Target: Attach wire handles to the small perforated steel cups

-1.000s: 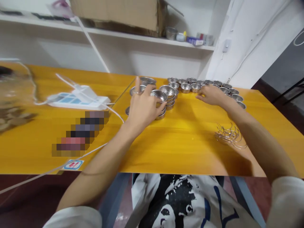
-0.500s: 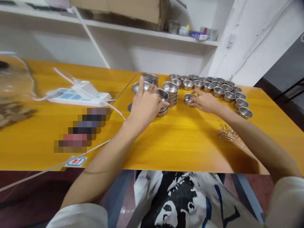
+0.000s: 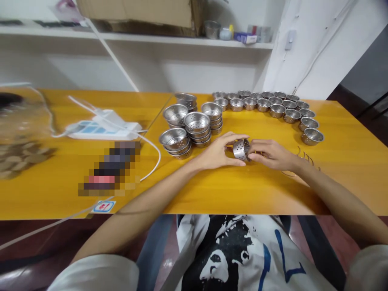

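A small perforated metal cup [image 3: 240, 150] is held up on its side between my two hands, its mouth turned to the right. My left hand [image 3: 218, 152] grips it from the left, thumb below and fingers above. At the rim, my right hand [image 3: 270, 154] has its fingers closed on the cup's edge; whether something else is in those fingers is hidden. Bent wire pieces [image 3: 307, 159] lie on the table, partly behind my right forearm. Left of the hands stand several stacks of the same cups [image 3: 197, 126].
Single perforated cups [image 3: 277, 110] stand in a curved double row at the back right. A white power strip [image 3: 104, 128] with cables lies on the left, near a blurred-out object [image 3: 112, 167] and round wooden-looking pieces [image 3: 22, 157]. A shelf [image 3: 169, 42] runs behind the yellow table [image 3: 194, 190].
My left hand has come off the stacks and moved right to the cup. The cup, at my right hand before, is now lifted, tipped sideways and nearer me.
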Motion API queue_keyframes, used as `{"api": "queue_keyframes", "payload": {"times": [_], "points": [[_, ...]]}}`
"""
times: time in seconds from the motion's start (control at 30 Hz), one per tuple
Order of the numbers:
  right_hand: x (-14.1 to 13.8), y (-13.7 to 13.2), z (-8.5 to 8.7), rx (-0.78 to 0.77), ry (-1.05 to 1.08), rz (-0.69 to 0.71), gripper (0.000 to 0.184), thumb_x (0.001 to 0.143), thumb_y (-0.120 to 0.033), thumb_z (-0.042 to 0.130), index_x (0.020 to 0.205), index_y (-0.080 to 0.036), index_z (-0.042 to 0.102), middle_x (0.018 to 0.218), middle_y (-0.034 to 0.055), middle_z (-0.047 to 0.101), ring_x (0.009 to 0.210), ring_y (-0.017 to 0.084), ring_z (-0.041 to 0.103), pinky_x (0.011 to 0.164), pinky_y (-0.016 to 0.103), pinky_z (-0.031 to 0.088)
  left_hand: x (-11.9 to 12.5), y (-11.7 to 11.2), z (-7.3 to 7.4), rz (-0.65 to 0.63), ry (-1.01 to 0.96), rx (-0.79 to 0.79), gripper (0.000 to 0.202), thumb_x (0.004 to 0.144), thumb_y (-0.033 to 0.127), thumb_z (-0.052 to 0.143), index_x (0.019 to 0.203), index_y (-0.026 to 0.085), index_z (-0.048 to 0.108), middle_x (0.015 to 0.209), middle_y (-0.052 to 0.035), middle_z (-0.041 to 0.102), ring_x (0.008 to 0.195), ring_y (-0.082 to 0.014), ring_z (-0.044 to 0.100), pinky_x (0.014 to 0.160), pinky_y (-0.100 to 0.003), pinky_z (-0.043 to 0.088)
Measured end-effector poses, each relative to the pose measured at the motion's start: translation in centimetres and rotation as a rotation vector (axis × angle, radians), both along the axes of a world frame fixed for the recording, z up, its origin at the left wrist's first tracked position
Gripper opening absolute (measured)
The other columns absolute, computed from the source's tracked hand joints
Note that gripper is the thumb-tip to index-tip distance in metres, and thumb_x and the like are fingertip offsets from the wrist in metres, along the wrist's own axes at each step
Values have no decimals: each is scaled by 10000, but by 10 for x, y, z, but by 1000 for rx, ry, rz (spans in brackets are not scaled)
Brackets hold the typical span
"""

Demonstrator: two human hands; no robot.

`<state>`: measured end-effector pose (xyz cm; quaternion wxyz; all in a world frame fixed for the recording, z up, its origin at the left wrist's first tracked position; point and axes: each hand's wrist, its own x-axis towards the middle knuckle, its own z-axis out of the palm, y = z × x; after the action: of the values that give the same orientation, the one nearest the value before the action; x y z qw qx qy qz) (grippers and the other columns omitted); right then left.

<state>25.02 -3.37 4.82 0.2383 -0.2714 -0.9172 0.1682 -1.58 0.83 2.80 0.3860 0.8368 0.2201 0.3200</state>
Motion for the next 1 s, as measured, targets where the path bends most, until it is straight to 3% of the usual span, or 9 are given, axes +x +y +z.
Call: {"api": "queue_keyframes", "payload": {"times": [0.23, 0.4, 0.53, 0.6, 0.67, 0.73, 0.83, 0.9, 1.0], "points": [[3, -2, -1, 44, -66, 15, 491, 1236, -498, 361, 997, -218, 685, 1027, 80, 640, 910, 215, 610, 879, 357, 507, -1, 6, -2, -84, -51, -117, 794, 782, 525, 1006, 1479, 260, 734, 1439, -177, 762, 1370, -366, 734, 1181, -611, 579], [1, 4, -15, -108, 94, 4, 544, 1209, -602, 417, 833, -232, 548, 823, 21, 555, 779, 197, 533, 782, 353, 452, 6, 1, -1, -98, 1, -27, 772, 766, 465, 981, 1461, 246, 725, 1404, -154, 782, 1320, -367, 744, 1145, -599, 604], [7, -1, -4, -378, 539, -98, 573, 1156, -690, 476, 783, -260, 418, 710, -19, 435, 654, 189, 462, 652, 346, 417, 8, -16, 22, -7, 64, 116, 672, 780, 424, 952, 1390, 242, 738, 1358, -134, 791, 1252, -346, 755, 1123, -582, 613], [22, -7, 9, -380, 641, -153, 554, 1153, -680, 482, 789, -263, 451, 709, -2, 482, 656, 205, 503, 637, 356, 432, -4, -28, 41, 53, 56, 210, 642, 795, 424, 936, 1379, 254, 732, 1383, -122, 779, 1262, -333, 743, 1129, -563, 608], [45, -15, 19, -246, 462, -270, 498, 1158, -617, 536, 818, -254, 573, 762, 35, 597, 705, 217, 572, 671, 368, 456, -29, -38, 58, 227, 15, 373, 634, 813, 432, 924, 1389, 258, 723, 1423, -112, 765, 1284, -324, 733, 1122, -534, 611], [71, -22, 17, -51, 165, -367, 439, 1151, -560, 596, 861, -242, 687, 845, 70, 683, 754, 222, 623, 713, 378, 477, -63, -42, 66, 577, -63, 466, 588, 820, 415, 934, 1352, 238, 755, 1359, -97, 803, 1219, -310, 772, 1073, -492, 632], [103, -30, -6, 102, -131, -401, 447, 1169, -531, 556, 917, -226, 764, 923, 98, 728, 753, 220, 670, 719, 380, 505, -112, -36, 57, 969, -81, 489, 486, 826, 494, 940, 1211, 211, 850, 1231, -98, 866, 1151, -338, 816, 1080, -523, 635], [115, -34, -22, 120, -244, -414, 459, 1189, -520, 508, 1001, -221, 801, 992, 109, 758, 777, 222, 712, 720, 373, 524, -132, -28, 43, 1084, -34, 487, 502, 826, 540, 929, 1202, 212, 874, 1278, -111, 864, 1201, -366, 815, 1112, -556, 629], [125, -36, -26, 216, -317, -523, 438, 1180, -542, 526, 1146, -230, 830, 1156, 129, 799, 884, 246, 759, 719, 370, 518, -143, -20, 25, 1092, 49, 458, 498, 824, 556, 918, 1190, 220, 888, 1334, -116, 853, 1247, -385, 809, 1145, -580, 619]]}}
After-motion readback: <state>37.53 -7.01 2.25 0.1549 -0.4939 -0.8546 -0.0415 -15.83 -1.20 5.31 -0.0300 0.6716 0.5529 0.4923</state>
